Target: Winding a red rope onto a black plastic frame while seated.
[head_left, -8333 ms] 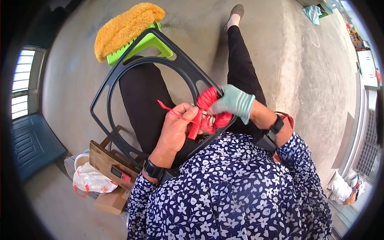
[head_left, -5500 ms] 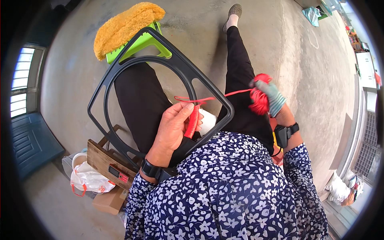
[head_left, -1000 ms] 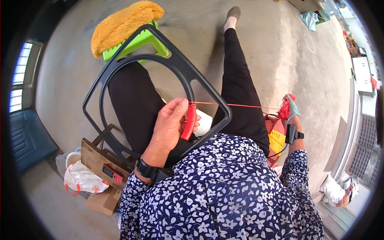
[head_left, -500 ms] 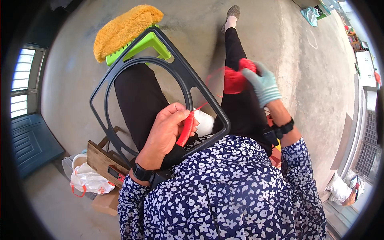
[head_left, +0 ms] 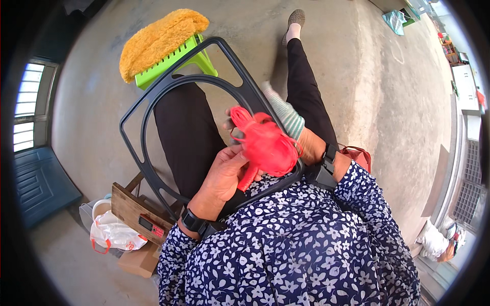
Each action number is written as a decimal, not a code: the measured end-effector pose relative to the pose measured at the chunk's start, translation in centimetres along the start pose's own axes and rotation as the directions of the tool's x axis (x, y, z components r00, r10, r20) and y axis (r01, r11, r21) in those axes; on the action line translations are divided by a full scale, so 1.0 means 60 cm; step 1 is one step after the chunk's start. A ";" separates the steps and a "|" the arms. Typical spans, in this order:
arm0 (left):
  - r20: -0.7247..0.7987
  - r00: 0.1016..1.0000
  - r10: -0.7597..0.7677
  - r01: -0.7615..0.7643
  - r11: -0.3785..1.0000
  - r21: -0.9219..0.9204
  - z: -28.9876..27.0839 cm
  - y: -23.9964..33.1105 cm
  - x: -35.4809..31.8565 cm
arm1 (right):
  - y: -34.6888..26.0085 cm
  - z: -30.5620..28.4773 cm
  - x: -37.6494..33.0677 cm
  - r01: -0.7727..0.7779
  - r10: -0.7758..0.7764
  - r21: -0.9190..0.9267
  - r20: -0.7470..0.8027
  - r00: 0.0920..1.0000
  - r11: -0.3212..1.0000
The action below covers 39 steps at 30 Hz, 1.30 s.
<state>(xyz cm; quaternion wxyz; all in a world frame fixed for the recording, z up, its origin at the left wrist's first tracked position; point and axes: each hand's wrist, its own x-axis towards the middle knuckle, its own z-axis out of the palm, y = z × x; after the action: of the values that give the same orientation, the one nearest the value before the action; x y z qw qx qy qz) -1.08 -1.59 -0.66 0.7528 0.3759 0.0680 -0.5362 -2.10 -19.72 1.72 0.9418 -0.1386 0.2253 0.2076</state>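
A dark grey plastic frame [head_left: 244, 76] with a round ring inside it lies over my lap. Red cord [head_left: 247, 177] is wound closely round the near right part of the ring. My left hand [head_left: 224, 171], bare, is closed on that wrapped part, thumb and fingers pinching it. My right hand [head_left: 287, 115], in a striped pale green glove, holds a loose bundle of flat red cord [head_left: 270, 148] against the ring, right beside my left fingers. The bundle hides most of the right fingers and part of the wrapping.
A green plastic stool [head_left: 204, 61] with a fluffy yellow cover [head_left: 163, 41] stands ahead, left. At my left are a wooden stool [head_left: 127, 204] with a red phone [head_left: 151, 226], a white plastic bag [head_left: 115, 232] and a cardboard box [head_left: 138, 260]. A red bag [head_left: 357, 155] sits at right.
My right hand has swung the red cord bundle from out over my right leg back in to the ring, beside my left hand. The left hand stays at the wrapping.
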 end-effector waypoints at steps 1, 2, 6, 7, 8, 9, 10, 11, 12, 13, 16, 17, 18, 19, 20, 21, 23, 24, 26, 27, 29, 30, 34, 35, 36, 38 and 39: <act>0.002 1.000 -0.001 0.001 1.000 -0.002 0.002 0.001 0.002 | -0.003 -0.005 -0.003 0.001 -0.001 -0.001 -0.003 1.000 1.000; -0.008 0.999 -0.037 0.037 0.999 0.022 0.006 0.005 0.005 | -0.009 -0.017 -0.006 0.002 0.007 -0.066 0.134 0.991 0.998; -0.076 0.996 -0.044 0.048 0.998 0.050 0.002 0.010 0.004 | -0.010 -0.027 -0.011 0.171 -0.097 -0.630 0.151 0.984 0.758; -0.114 0.993 -0.007 0.013 0.998 0.057 -0.002 0.008 0.006 | -0.011 -0.021 -0.013 0.161 -0.198 -0.883 0.079 0.977 0.442; -0.129 0.992 0.006 -0.002 0.999 0.034 -0.012 0.003 0.009 | -0.011 -0.011 -0.028 0.006 -0.287 -0.944 -0.094 0.953 0.330; -0.131 0.991 0.005 -0.001 0.999 0.035 -0.009 0.006 0.010 | -0.005 -0.018 -0.040 0.006 -0.286 -0.943 -0.095 0.954 0.332; -0.143 0.990 0.008 -0.001 0.999 0.048 -0.008 0.009 0.009 | 0.003 -0.030 -0.049 -0.022 -0.244 -0.911 -0.134 0.960 0.412; -0.154 0.988 0.011 -0.001 0.998 0.062 -0.008 0.010 0.008 | 0.010 -0.038 -0.058 -0.052 -0.200 -0.870 -0.170 0.965 0.489; -0.121 0.993 0.006 0.002 0.998 0.065 -0.012 0.008 0.009 | 0.016 -0.037 -0.069 -0.116 -0.191 -0.888 -0.221 0.956 0.444; -0.119 0.993 0.005 0.003 0.998 0.064 -0.011 0.009 0.009 | 0.021 -0.051 -0.069 -0.207 -0.201 -0.922 -0.281 0.938 0.326; -0.121 0.992 -0.018 0.029 0.995 0.094 -0.007 0.010 0.008 | 0.027 -0.056 -0.071 -0.178 -0.334 -0.983 -0.181 0.925 0.039; -0.148 0.989 0.000 0.015 0.995 0.098 -0.006 0.008 0.007 | 0.029 -0.075 -0.059 -0.196 -0.358 -0.980 -0.173 0.917 -0.027; -0.174 0.984 0.021 -0.004 0.995 0.098 -0.006 0.008 0.008 | 0.027 -0.080 -0.051 -0.214 -0.380 -0.972 -0.163 0.911 -0.097; -0.173 0.985 0.023 -0.006 0.995 0.099 -0.006 0.008 0.009 | 0.027 -0.081 -0.053 -0.213 -0.381 -0.972 -0.161 0.911 -0.099; -0.151 0.988 0.025 -0.009 0.995 0.101 -0.007 0.008 0.010 | 0.028 -0.077 -0.057 -0.110 -0.228 -0.902 -0.221 0.948 0.418; -0.130 0.991 0.025 -0.011 0.994 0.104 -0.008 0.007 0.009 | 0.030 -0.078 -0.060 -0.055 -0.064 -0.562 -0.189 0.980 0.825; -0.130 0.991 0.016 -0.001 0.993 0.115 -0.002 0.010 0.010 | 0.022 -0.098 -0.063 -0.049 -0.012 -0.407 -0.146 0.989 0.912; -0.132 0.991 0.007 0.009 0.992 0.123 0.001 0.011 0.009 | 0.013 -0.110 -0.066 -0.023 -0.059 -0.393 -0.195 0.979 0.919; -0.113 0.994 0.015 -0.001 0.993 0.120 -0.003 0.013 0.005 | -0.002 -0.125 -0.075 0.122 -0.177 -0.316 -0.151 0.972 0.941; -0.089 0.996 0.024 -0.013 0.993 0.115 -0.006 0.014 0.004 | -0.004 -0.118 -0.079 0.305 -0.375 -0.289 -0.227 0.899 0.907; -0.095 0.995 0.022 -0.011 0.994 0.108 -0.010 0.014 0.005 | -0.033 -0.138 -0.103 0.407 -0.459 -0.236 -0.246 0.853 0.882; -0.106 0.994 0.021 -0.009 0.994 0.104 -0.012 0.014 0.004 | -0.049 -0.158 -0.116 0.468 -0.520 -0.241 -0.245 0.818 0.850; -0.115 0.993 0.017 -0.008 0.997 0.081 -0.007 0.018 0.002 | -0.105 -0.260 -0.198 0.575 -0.617 -0.227 -0.356 0.702 0.786; -0.109 0.994 0.018 -0.011 0.998 0.068 -0.007 0.018 0.003 | -0.115 -0.292 -0.220 0.582 -0.609 -0.220 -0.463 0.644 0.783; -0.108 0.994 0.022 -0.017 0.998 0.053 -0.010 0.018 0.003 | -0.108 -0.281 -0.227 0.527 -0.632 -0.369 -0.586 0.507 0.765; -0.118 0.993 0.031 -0.024 0.998 0.056 -0.012 0.020 0.000 | -0.099 -0.282 -0.248 0.436 -0.656 -0.504 -0.669 0.349 0.746; -0.116 0.993 0.030 -0.022 0.998 0.065 -0.011 0.020 0.001 | -0.104 -0.313 -0.272 0.395 -0.632 -0.503 -0.695 0.344 0.769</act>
<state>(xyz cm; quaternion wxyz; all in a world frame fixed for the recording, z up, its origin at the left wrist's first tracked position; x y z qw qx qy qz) 0.15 -1.03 -0.56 0.7421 0.4311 0.0901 -0.5052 -19.42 -37.20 -5.52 0.7040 -0.3995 0.5625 -0.1682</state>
